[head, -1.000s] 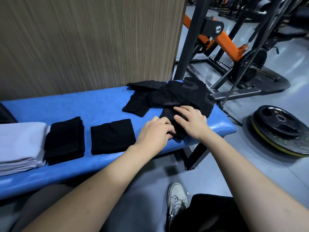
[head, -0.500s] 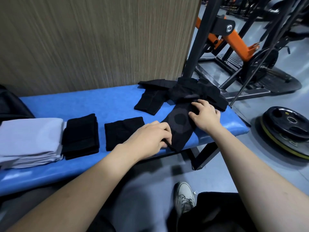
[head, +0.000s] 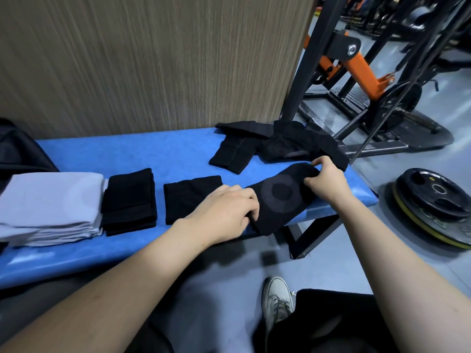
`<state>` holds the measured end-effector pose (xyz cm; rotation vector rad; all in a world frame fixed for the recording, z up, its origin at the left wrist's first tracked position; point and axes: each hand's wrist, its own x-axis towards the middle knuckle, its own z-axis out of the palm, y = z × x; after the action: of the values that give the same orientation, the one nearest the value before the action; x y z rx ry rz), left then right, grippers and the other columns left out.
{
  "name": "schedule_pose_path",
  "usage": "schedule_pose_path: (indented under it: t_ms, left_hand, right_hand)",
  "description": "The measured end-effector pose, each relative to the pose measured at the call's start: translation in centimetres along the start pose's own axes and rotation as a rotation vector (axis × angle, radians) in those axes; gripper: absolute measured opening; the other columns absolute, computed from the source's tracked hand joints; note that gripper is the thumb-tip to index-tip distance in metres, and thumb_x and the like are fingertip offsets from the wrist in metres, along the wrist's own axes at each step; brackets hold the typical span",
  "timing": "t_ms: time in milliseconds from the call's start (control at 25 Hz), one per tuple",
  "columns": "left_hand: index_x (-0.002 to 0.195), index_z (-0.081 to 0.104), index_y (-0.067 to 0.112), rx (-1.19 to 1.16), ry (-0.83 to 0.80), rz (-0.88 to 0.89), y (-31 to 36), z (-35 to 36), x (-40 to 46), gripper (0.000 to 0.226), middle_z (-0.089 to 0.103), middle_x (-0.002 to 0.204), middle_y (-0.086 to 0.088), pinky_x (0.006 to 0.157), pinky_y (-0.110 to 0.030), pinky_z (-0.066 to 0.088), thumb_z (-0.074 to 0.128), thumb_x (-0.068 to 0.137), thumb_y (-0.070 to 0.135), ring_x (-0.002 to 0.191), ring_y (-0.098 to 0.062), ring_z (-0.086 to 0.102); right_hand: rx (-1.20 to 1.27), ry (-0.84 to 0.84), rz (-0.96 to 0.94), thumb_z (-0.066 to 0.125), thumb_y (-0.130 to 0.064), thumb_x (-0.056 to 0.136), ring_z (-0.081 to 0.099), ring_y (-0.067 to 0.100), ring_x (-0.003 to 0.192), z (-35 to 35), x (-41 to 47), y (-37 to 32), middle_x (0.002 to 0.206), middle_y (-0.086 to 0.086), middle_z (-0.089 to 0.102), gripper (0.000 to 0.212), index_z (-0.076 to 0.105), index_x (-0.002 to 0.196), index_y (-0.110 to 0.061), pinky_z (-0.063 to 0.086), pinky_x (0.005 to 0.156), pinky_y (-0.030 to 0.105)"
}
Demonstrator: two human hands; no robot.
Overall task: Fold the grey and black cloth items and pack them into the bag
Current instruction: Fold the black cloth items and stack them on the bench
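Note:
A black cloth sleeve with a grey ring pattern (head: 280,200) lies stretched slantwise on the blue bench (head: 132,154). My left hand (head: 224,212) pinches its near end at the bench's front edge. My right hand (head: 326,182) grips its far end. Two folded black cloths (head: 130,200) (head: 191,197) lie side by side to the left. A folded grey cloth stack (head: 48,205) sits further left. Unfolded black cloths (head: 275,146) are heaped at the bench's far right. A dark bag (head: 17,151) shows at the left edge, mostly cut off.
A wood-grain wall panel (head: 153,59) rises behind the bench. A black and orange gym machine (head: 356,67) stands to the right. A weight plate (head: 433,207) lies on the floor by the bench end. My shoe (head: 277,299) is below the bench.
The ring-patterned sleeve has been pulled out of the heap and stretched between my hands. My right hand went from pressing flat to gripping its far end. The view shifted left.

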<state>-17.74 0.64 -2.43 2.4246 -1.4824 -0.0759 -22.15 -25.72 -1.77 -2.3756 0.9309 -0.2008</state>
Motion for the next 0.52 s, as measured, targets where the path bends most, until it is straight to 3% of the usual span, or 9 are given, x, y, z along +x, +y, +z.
schedule_pose_path:
  t_ms: [80,200,280,400,520]
  left_hand:
    - [0.096,0.063,0.034,0.023,0.026,-0.018,0.2,-0.1,0.2,0.024,0.057,0.112,0.021,0.094,-0.02,0.029,0.049,0.09,0.015,0.102,-0.006,0.046]
    - [0.099,0.064,0.032,0.052,0.077,-0.052,0.4,0.2,0.7,0.024,0.055,0.112,0.018,0.089,-0.019,0.028,0.051,0.091,0.013,0.104,-0.008,0.047]
    - [0.097,0.067,0.032,0.058,0.127,-0.106,0.4,0.6,1.4,0.023,0.048,0.106,0.014,0.08,-0.02,0.028,0.055,0.091,0.013,0.098,-0.012,0.045]
    - [0.096,0.066,0.03,0.019,0.165,-0.247,0.4,0.8,2.5,0.023,0.041,0.095,0.009,0.069,-0.021,0.026,0.056,0.089,0.01,0.087,-0.015,0.038]
    - [0.1,0.066,0.034,0.042,0.134,-0.265,0.7,1.0,3.1,0.038,0.043,0.094,0.01,0.081,-0.023,0.03,0.049,0.09,0.002,0.088,-0.014,0.039]
  right_hand:
    - [0.058,-0.02,0.044,0.063,-0.012,0.082,0.057,0.02,0.07,-1.1,-0.5,1.2,0.084,0.008,0.061,0.042,0.048,0.12,-0.022,0.044,0.059,0.032]
    - [0.144,-0.047,0.059,0.067,-0.008,0.079,0.054,0.022,0.066,-2.3,-1.0,2.9,0.105,0.014,0.058,0.046,0.051,0.118,-0.029,0.042,0.056,0.031]
    - [0.195,-0.043,0.072,0.067,-0.006,0.079,0.053,0.021,0.064,-2.9,-1.3,3.9,0.116,0.012,0.052,0.046,0.053,0.114,-0.034,0.038,0.053,0.028]
    - [0.29,0.003,0.122,0.07,-0.009,0.077,0.056,0.02,0.068,-3.6,-1.5,4.9,0.113,0.013,0.055,0.046,0.054,0.111,-0.035,0.039,0.054,0.028]
    - [0.331,0.029,0.144,0.071,-0.011,0.079,0.057,0.021,0.075,-3.9,-1.3,5.8,0.1,0.013,0.061,0.042,0.055,0.114,-0.029,0.041,0.058,0.03]
